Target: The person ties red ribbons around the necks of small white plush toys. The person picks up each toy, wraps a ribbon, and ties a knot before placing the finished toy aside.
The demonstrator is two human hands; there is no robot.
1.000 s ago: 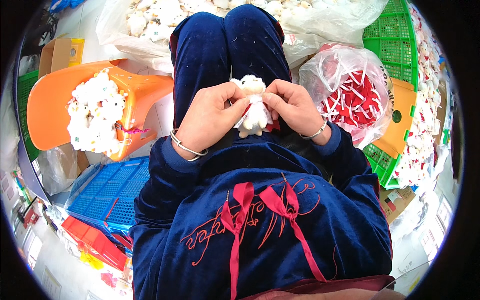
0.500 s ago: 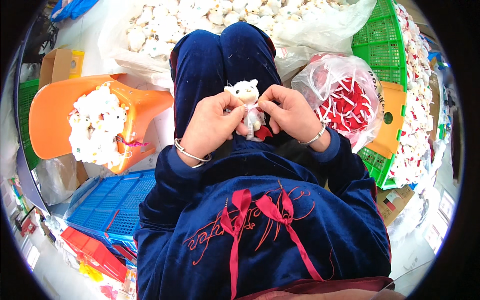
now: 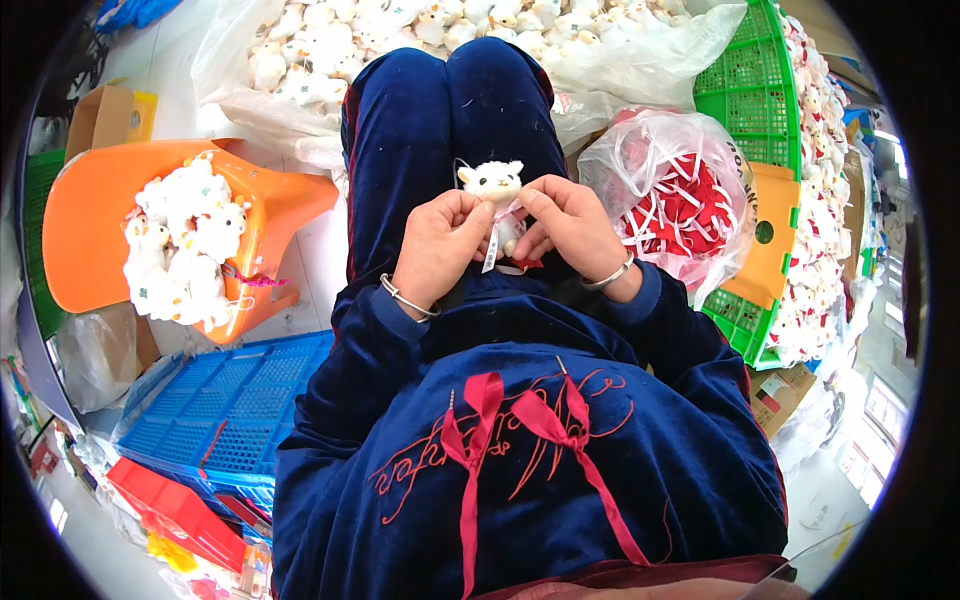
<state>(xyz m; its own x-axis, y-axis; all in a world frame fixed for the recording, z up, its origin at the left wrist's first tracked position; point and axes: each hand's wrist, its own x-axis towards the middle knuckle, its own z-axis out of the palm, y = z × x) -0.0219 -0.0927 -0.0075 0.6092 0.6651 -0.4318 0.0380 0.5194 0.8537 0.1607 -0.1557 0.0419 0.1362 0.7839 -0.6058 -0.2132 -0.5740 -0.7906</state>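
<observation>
A small white plush animal (image 3: 491, 181) is upright over my lap, its face toward me. My left hand (image 3: 437, 245) is closed at its neck, thumb and forefinger pinching the pale ribbon there. On the other side my right hand (image 3: 572, 225) pinches at the same neck, also closed. The ribbon is mostly covered by my fingers, so I cannot see whether it is knotted. A bit of red cloth (image 3: 525, 264) shows below the toy, and a white label strip (image 3: 490, 252) hangs beside its body.
An orange chair (image 3: 90, 230) at left bears a pile of white plush toys (image 3: 185, 245). More lie in clear plastic (image 3: 330, 60) beyond my knees. A clear bag of red, white-ribboned pieces (image 3: 690, 205) sits at right, beside a green crate (image 3: 745, 90). Blue crates (image 3: 250, 400) stand lower left.
The plush toy's head has tipped so its face shows more fully. Less of the red cloth is visible below it. Both hands keep pinching at the neck, having shifted slightly.
</observation>
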